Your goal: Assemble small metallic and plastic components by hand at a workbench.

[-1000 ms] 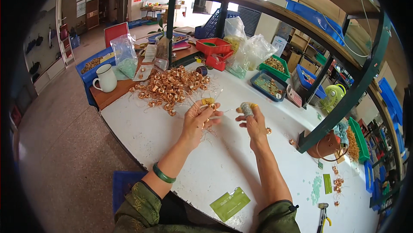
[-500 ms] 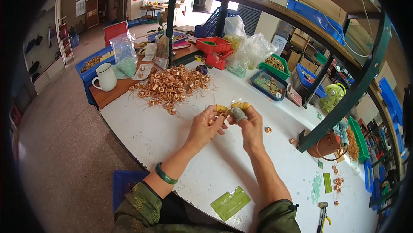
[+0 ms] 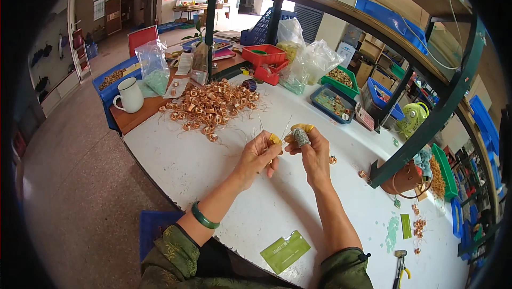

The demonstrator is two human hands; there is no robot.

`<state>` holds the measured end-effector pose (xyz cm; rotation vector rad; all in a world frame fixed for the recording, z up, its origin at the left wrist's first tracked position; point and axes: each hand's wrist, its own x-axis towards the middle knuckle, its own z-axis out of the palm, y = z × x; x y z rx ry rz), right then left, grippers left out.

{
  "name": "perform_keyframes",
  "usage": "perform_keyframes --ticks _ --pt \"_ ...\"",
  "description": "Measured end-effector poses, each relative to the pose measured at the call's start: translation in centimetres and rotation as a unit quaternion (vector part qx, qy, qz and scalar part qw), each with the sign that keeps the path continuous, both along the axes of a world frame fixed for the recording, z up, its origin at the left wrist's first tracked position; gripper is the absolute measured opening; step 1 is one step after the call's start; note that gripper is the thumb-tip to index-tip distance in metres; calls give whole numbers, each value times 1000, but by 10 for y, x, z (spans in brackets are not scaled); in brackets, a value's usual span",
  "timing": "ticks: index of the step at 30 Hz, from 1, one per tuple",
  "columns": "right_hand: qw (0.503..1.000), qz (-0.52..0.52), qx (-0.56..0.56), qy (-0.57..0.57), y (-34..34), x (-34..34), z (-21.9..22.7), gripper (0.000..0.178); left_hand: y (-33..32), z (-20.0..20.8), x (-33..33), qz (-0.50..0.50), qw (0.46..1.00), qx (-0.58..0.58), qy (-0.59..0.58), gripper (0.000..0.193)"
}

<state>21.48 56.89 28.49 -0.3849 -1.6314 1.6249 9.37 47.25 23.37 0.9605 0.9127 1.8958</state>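
Above the white table, my left hand [image 3: 258, 157] is closed in a pinch on a small copper wire coil, mostly hidden by the fingers, with thin wire ends sticking up. A yellow finger cover shows on its fingertip. Just to the right, my right hand [image 3: 314, 155] is also pinched, a thin wire [image 3: 288, 123] rising from its fingertips. This hand wears a yellow finger cover and a speckled grey thumb wrap [image 3: 301, 138]. Beyond the hands lies a large heap of copper coils [image 3: 210, 105] with loose wire ends.
A white enamel mug [image 3: 129, 96] stands at the far left. Red bins [image 3: 264, 53], clear plastic bags [image 3: 322, 59] and a blue tray [image 3: 333, 103] line the back. A dark shelf post [image 3: 426, 110] rises at right. Nearer are a green packet [image 3: 285, 251] and a hammer [image 3: 400, 261].
My hands have drawn a little apart, the right one shifting slightly right. Thin wires now stand out more plainly above the fingers.
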Motion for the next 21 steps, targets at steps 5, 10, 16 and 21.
perform_keyframes --ticks 5,10,16,21 --pt "999 29 32 -21 15 8 2 21 -2 3 -2 -6 1000 -10 12 9" --pt "998 48 -4 -39 14 9 6 20 -2 5 -2 7 1000 -12 17 9" --pt "997 66 6 -44 12 4 -2 22 -1 1 -6 19 1000 -1 -1 9" --pt "996 82 16 -37 12 3 -3 28 -2 2 -8 0 1000 -20 -16 9"
